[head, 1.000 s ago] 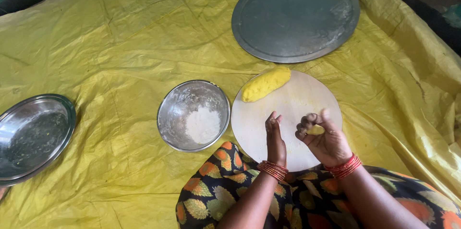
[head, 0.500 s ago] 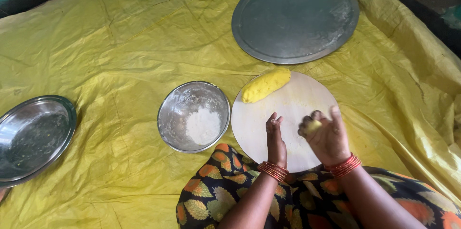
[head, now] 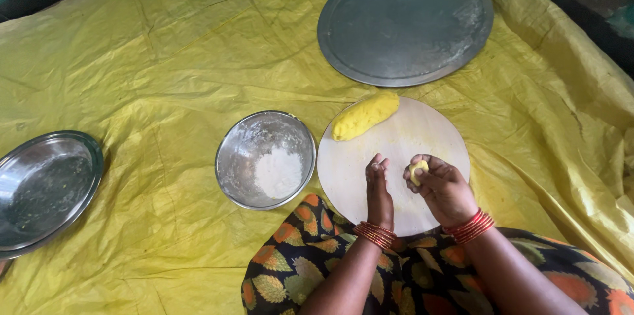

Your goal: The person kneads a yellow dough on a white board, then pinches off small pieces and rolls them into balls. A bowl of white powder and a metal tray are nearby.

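The right hand [head: 444,188] was curled around a small yellow lump of dough [head: 417,170], pinched at the fingertips above the round pale wooden rolling board [head: 422,137], while the left hand [head: 378,188] stood open and edge-on just beside it, holding nothing. The lump looked light, soft and likely tacky (a gentle fingertip grip around its middle would suit). A larger yellow dough log [head: 364,115] lay on the board's far edge, near the round steel bowl of white flour [head: 266,160].

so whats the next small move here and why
Probably bring the left hand under the small yellow dough piece pinched in the right hand and roll it: the left hand is open and empty beside it, over the round wooden board.
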